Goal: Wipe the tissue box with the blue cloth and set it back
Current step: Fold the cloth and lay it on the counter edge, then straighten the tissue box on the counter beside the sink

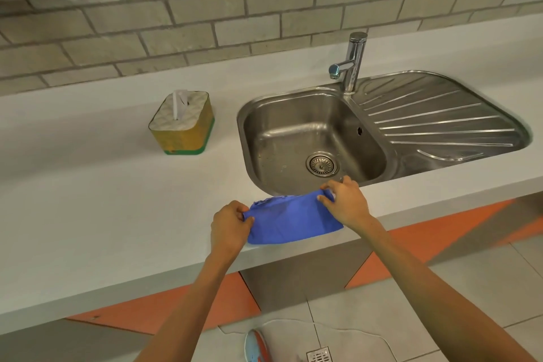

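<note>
Both hands clamp the blue cloth (293, 220) at the table (117, 214) front edge: left hand (230, 229) grip on its left end, right hand (346, 203) on its right. Tissue box (182, 122) stands upright at 10 o'clock from the cloth, well apart, left of the sink (311, 138).

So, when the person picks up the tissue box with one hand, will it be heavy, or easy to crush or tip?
The tissue box looks like thin cardboard, so probably light and likely to dent under a hard squeeze. Its base on the counter is broad and it is squat, so a push should slide rather than tip it. The tissue sticking up may snag the blue cloth.
</note>
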A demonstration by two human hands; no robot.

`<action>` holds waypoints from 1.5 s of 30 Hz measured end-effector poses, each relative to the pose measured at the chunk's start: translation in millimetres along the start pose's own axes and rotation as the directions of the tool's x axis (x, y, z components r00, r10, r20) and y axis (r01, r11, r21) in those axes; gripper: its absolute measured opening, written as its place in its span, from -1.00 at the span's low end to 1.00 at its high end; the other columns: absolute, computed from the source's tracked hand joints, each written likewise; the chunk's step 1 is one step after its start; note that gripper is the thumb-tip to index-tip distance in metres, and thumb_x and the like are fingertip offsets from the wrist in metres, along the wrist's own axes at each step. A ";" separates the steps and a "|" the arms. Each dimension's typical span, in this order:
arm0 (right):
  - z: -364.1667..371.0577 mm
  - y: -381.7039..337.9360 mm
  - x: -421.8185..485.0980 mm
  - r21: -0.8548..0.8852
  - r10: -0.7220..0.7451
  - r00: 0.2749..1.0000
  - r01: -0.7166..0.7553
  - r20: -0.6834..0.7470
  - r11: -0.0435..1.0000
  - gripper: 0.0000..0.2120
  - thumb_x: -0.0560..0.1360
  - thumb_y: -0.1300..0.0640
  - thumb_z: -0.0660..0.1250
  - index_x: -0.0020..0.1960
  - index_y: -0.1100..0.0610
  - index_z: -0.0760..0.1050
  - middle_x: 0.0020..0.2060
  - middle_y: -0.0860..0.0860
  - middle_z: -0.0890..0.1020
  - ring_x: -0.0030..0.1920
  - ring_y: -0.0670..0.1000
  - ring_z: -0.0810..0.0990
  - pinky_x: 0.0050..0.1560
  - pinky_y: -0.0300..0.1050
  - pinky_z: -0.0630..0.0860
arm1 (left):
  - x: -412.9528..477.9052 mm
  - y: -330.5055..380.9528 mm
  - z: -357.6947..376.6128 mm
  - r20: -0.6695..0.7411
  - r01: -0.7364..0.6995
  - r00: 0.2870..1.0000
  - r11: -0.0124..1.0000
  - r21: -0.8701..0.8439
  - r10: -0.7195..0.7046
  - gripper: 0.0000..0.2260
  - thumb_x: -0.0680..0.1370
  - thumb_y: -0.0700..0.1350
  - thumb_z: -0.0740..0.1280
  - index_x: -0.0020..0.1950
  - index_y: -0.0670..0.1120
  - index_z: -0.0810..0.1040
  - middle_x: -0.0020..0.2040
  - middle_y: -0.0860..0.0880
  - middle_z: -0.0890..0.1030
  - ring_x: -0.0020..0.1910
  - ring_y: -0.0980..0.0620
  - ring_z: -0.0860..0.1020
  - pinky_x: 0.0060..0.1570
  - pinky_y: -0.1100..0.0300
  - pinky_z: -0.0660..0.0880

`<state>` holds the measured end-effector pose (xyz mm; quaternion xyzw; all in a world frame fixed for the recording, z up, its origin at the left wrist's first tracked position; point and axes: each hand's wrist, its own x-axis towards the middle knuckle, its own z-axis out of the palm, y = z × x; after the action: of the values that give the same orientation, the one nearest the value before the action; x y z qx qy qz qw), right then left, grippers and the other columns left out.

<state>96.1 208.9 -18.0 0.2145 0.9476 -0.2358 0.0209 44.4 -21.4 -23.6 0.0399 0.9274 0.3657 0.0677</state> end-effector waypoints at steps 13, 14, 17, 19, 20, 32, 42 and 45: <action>-8.6 7.5 6.2 0.377 0.159 0.985 -0.124 -0.062 0.918 -0.91 0.41 0.17 0.38 -0.15 0.20 0.58 -0.29 -0.01 0.54 -0.17 0.03 0.51 -0.16 -0.19 0.34 | 13.7 12.8 -2.5 -0.048 -0.055 0.998 0.993 -0.109 0.050 -0.88 0.42 -0.28 0.35 -0.21 -0.07 0.50 -0.25 -0.05 0.55 -0.27 -0.02 0.51 -0.20 0.19 0.46; -10.3 9.7 6.8 0.388 0.173 0.983 -0.136 -0.062 0.911 -0.92 0.40 0.18 0.37 -0.16 0.19 0.58 -0.34 -0.04 0.52 -0.20 0.02 0.51 -0.17 -0.19 0.34 | 17.2 15.7 -1.1 -0.056 -0.053 0.997 0.993 -0.107 0.047 -0.89 0.44 -0.28 0.35 -0.19 -0.08 0.50 -0.23 -0.06 0.55 -0.25 -0.02 0.51 -0.17 0.16 0.50; -11.6 13.0 7.7 0.372 0.192 0.980 -0.160 -0.051 0.914 -0.95 0.41 0.20 0.36 -0.18 0.17 0.58 -0.31 -0.01 0.56 -0.19 0.03 0.52 -0.16 -0.18 0.36 | 26.6 20.0 6.2 -0.063 -0.036 0.998 0.997 -0.068 0.031 -0.94 0.48 -0.26 0.33 -0.07 -0.16 0.54 -0.12 -0.15 0.60 -0.19 -0.02 0.51 -0.04 0.12 0.52; -9.9 11.9 8.3 0.330 0.205 0.978 -0.184 -0.028 0.926 -0.97 0.42 0.20 0.35 -0.20 0.13 0.53 -0.19 0.09 0.63 -0.10 0.10 0.57 -0.12 -0.14 0.42 | 29.3 19.4 11.5 -0.054 -0.030 0.998 1.000 -0.008 0.029 -0.87 0.51 -0.23 0.32 0.04 -0.18 0.53 0.01 -0.19 0.61 -0.11 -0.07 0.54 0.02 0.11 0.51; -8.6 11.7 9.3 0.313 0.215 0.977 -0.199 -0.015 0.929 -0.97 0.42 0.20 0.35 -0.19 0.12 0.51 -0.12 0.12 0.65 -0.04 0.13 0.59 -0.07 -0.09 0.45 | 29.6 18.6 13.6 -0.042 -0.032 0.999 0.999 0.038 0.033 -0.83 0.52 -0.20 0.32 0.10 -0.18 0.51 0.07 -0.20 0.58 -0.04 -0.10 0.56 0.05 0.10 0.51; -10.9 -30.1 44.4 0.342 0.115 0.992 -0.091 -0.050 0.935 -0.76 0.44 0.15 0.29 0.07 0.18 0.57 -0.20 0.04 0.61 0.00 0.12 0.59 -0.01 -0.13 0.45 | 50.4 25.0 2.4 -0.008 0.086 0.996 0.991 -0.100 -0.087 -0.73 0.54 -0.08 0.29 0.19 -0.18 0.47 0.16 -0.20 0.58 0.11 -0.15 0.56 0.14 0.06 0.48; -13.8 -124.5 115.7 0.481 -0.047 0.999 0.028 0.027 0.876 -0.63 0.51 -0.01 0.28 0.21 0.19 0.51 0.13 0.18 0.63 0.16 0.17 0.57 0.15 -0.06 0.46 | 115.0 22.7 -63.6 0.153 0.320 0.943 0.672 -0.668 -0.297 -0.70 0.58 -0.15 0.21 0.28 -0.24 0.37 0.01 -0.20 0.51 -0.13 -0.12 0.55 -0.24 0.21 0.50; -14.3 -160.3 141.0 0.513 -0.089 0.996 0.065 0.023 0.856 -0.63 0.52 -0.01 0.27 0.19 0.23 0.53 0.11 0.22 0.63 0.15 0.19 0.58 0.21 0.00 0.47 | 138.6 11.5 -89.7 0.189 0.338 0.932 0.555 -0.760 -0.308 -0.79 0.60 -0.17 0.15 0.22 -0.18 0.36 -0.13 -0.16 0.49 -0.24 -0.09 0.54 -0.25 0.18 0.49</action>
<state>-97.6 143.6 45.1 0.1690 0.8580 -0.4845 -0.0246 -106.1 -56.2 35.8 -0.1579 0.6648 0.7124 0.1598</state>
